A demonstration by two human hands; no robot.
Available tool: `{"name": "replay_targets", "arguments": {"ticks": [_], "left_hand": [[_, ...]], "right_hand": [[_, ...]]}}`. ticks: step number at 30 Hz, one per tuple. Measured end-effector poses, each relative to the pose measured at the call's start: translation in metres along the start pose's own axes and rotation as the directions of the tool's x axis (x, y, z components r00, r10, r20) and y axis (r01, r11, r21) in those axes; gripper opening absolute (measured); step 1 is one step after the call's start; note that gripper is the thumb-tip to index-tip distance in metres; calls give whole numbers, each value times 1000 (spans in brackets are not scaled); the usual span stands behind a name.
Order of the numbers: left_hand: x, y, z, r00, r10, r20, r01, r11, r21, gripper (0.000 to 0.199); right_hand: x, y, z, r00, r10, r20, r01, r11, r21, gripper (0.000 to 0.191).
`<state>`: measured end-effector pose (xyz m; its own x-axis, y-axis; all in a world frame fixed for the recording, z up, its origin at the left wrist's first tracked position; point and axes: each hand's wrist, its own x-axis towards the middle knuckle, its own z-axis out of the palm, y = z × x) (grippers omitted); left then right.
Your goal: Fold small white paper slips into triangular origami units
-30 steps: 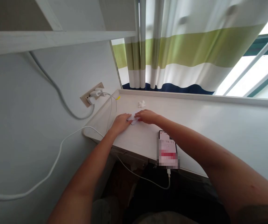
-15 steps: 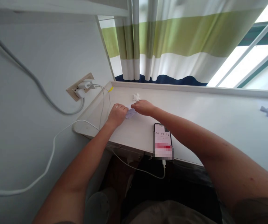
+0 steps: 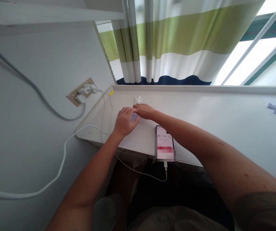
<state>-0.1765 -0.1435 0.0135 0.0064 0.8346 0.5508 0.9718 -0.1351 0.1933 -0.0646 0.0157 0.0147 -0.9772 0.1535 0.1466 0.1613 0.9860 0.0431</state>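
While the white rectangular desk (image 3: 200,122) stretches well off to the right, its left end meets the wall near the hands, with a raised rim along the curtain side. Between my left hand (image 3: 125,121), its fingers curled around the near side, and my right hand (image 3: 144,111), laid over the far side, I see the small pale folded paper (image 3: 134,116), held by the left; whether the right grips it, I cannot tell. Just beyond sits the crumpled white tissue (image 3: 138,99); nearer the front edge lies the black-framed phone (image 3: 164,142).
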Motion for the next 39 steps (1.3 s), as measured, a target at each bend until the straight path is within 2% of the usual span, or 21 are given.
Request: {"name": "replay_targets", "arguments": {"ticks": [3,6,9,16,18,20,22,23,25,27,29,31,33,35,37,39], "left_hand": [[-9,17,9,999,36,-19,-38,994,-106,27],[-14,22,18,999,7,-41,-12,993,-119,23],[-14,17,22,999,3,-49,-10,991,-134,24],[-15,1,16,1000,-20,-23,17,989,-146,25],[-16,-1,17,999,-25,-29,20,987,-159,25],[-13,0,19,998,-28,-50,17,979,-203,23],[-5,4,25,992,-88,-92,57,954,-294,21],[2,7,29,983,-149,-108,101,927,-360,21],[20,17,39,954,-285,-89,203,837,-509,30],[41,32,51,944,-330,2,256,730,-634,53],[63,51,64,957,-273,102,256,615,-746,74],[86,73,77,964,-207,169,248,458,-853,80],[106,96,87,961,-166,221,264,310,-913,76],[122,118,95,955,-95,280,295,263,-919,66],[132,135,103,945,-16,327,319,264,-910,57],[137,146,112,937,16,350,335,253,-908,56]], "right_hand": [[4,3,-1,999,14,50,-16,999,30,23],[6,5,-3,996,-24,84,20,998,56,21],[8,5,-7,995,-49,83,42,995,86,23],[14,2,-17,991,0,132,-8,998,63,20],[14,7,-22,997,-17,74,11,996,84,21],[7,15,-28,998,-8,-59,16,991,132,22],[-9,26,-35,965,88,-245,-27,970,243,20],[-21,32,-37,928,180,-326,-68,943,327,18],[-54,43,-42,814,405,-417,-128,825,551,17],[-96,52,-45,661,614,-431,-115,651,750,23],[-141,57,-47,534,767,-356,-44,447,894,36],[-182,59,-47,454,863,-222,24,237,971,46],[-215,59,-47,397,912,-106,69,85,994,52],[-237,61,-46,367,930,-29,101,-9,995,54],[-250,64,-44,369,929,20,141,-78,987,55],[-255,69,-40,396,917,55,159,-127,979,55]]}}
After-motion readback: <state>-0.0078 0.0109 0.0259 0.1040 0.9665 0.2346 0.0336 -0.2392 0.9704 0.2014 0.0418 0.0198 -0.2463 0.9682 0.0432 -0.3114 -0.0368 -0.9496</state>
